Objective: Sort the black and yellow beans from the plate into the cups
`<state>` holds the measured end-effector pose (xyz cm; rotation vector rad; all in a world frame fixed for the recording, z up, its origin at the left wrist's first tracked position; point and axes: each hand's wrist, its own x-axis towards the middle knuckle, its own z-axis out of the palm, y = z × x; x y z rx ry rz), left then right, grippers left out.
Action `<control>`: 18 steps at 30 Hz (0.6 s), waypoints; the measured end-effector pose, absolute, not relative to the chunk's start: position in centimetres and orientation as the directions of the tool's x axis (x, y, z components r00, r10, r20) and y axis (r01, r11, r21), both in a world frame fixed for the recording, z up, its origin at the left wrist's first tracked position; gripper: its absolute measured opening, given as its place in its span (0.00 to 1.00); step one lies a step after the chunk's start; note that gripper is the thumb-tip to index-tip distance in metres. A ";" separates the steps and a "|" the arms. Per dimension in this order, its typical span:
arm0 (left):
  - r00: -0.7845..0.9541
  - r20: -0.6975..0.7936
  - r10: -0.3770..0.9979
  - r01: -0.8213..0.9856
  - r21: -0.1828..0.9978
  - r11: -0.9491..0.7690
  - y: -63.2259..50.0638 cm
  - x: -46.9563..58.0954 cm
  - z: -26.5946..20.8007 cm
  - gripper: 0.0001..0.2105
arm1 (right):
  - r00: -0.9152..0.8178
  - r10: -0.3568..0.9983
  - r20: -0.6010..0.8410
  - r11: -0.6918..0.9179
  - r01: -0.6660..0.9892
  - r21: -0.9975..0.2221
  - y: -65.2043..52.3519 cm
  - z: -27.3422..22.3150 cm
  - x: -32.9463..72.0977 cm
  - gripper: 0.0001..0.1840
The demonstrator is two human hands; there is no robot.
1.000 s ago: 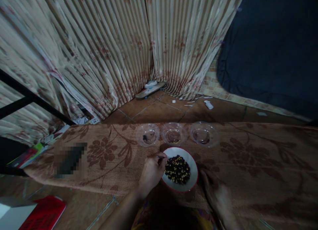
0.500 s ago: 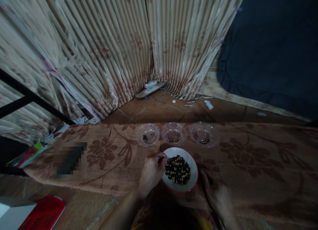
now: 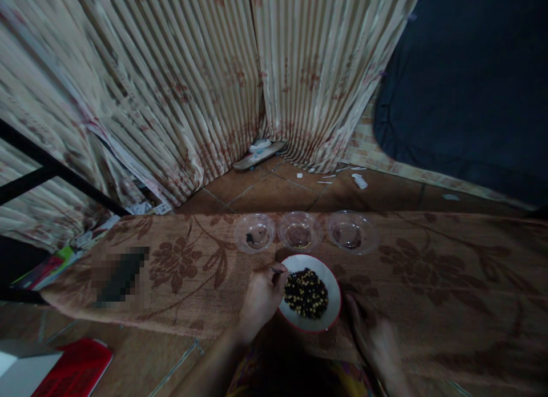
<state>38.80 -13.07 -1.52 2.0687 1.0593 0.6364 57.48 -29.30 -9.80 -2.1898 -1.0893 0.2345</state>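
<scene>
My left hand (image 3: 263,294) is closed in a pinch around a thin metal utensil (image 3: 277,269), at the left rim of a white bowl (image 3: 331,314) with a red edge. Its far end reaches toward the dark and yellow beans (image 3: 306,293) mixed in the bowl; the tip is hard to make out. My right hand (image 3: 372,328) rests on the cloth right of the bowl, fingers stretched out, holding nothing visible. Beyond the bowl stand three clear plastic bowls: the left one (image 3: 254,232) has a few dark bits, the middle one (image 3: 298,231) some yellow beans, the right one (image 3: 351,232) dim contents.
A brown floral cloth (image 3: 184,294) covers the low table. A blurred dark object (image 3: 122,277) lies at its left. On the tiled floor behind are a skateboard (image 3: 259,155) and small white scraps. A red and white box (image 3: 72,368) sits at lower left; striped curtains (image 3: 192,71) hang behind.
</scene>
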 end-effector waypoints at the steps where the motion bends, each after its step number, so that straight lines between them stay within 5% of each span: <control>1: 0.538 0.102 0.837 0.482 0.777 -0.405 -13.1 38.8 -1.6 0.10 | 0.636 0.762 0.121 -0.432 0.638 -0.638 -29.3 -9.8 57.5 0.25; 18: 0.547 0.092 0.832 0.450 0.806 -0.385 -13.2 38.9 -1.8 0.09 | 0.630 0.765 0.137 -0.426 0.653 -0.626 -29.3 -9.8 57.5 0.25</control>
